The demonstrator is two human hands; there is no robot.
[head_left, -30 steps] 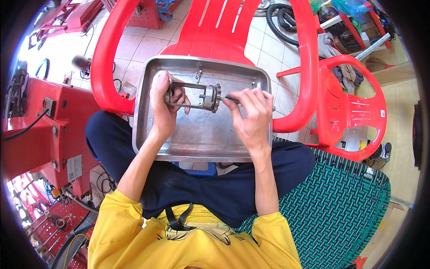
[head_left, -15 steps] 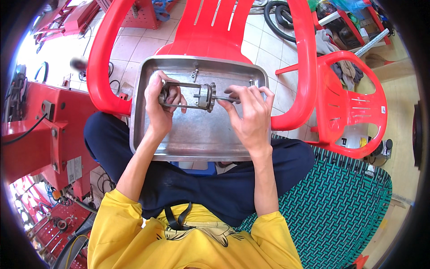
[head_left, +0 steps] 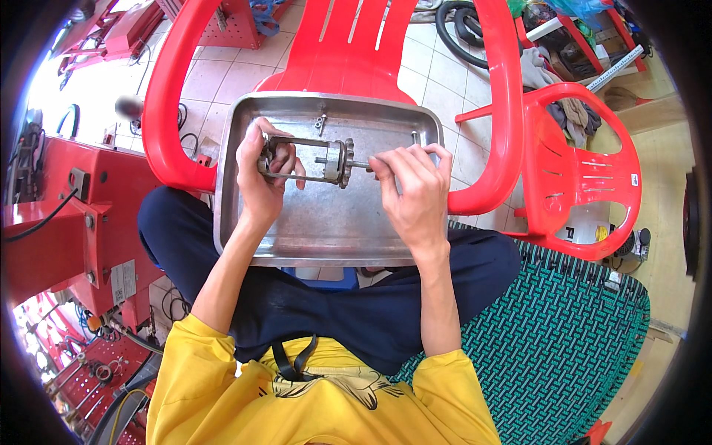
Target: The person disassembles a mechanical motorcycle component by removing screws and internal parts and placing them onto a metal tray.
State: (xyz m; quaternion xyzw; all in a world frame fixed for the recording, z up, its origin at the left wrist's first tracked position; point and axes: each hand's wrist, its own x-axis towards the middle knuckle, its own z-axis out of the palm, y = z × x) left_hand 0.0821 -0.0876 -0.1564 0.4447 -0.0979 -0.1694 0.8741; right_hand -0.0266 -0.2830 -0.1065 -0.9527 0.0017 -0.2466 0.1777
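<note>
A metal assembly (head_left: 340, 163) with two parallel bars, a toothed disc and a central rod lies level over a steel tray (head_left: 334, 261). My left hand (head_left: 257, 174) is wrapped round its left end, with some fingers passing between the bars. At the right, the thumb and fingers of my right hand (head_left: 417, 185) pinch the outer end of the rod (head_left: 360, 165); that end is hidden by the fingertips. Inside the tray, near its far wall, lies a small metal fitting (head_left: 320, 123). A short metal pin (head_left: 415, 138) is beyond my right fingers.
The tray rests across my lap against a red plastic chair (head_left: 341, 70). Another red chair (head_left: 578, 174) stands to the right, beside a green woven seat (head_left: 556, 341). Red machinery (head_left: 111, 222) is close on the left. A black hose (head_left: 463, 33) lies on the tiled floor.
My right fingers have drawn together on the rod's outer end, where they were more spread before. The assembly and my left hand have shifted slightly left.
</note>
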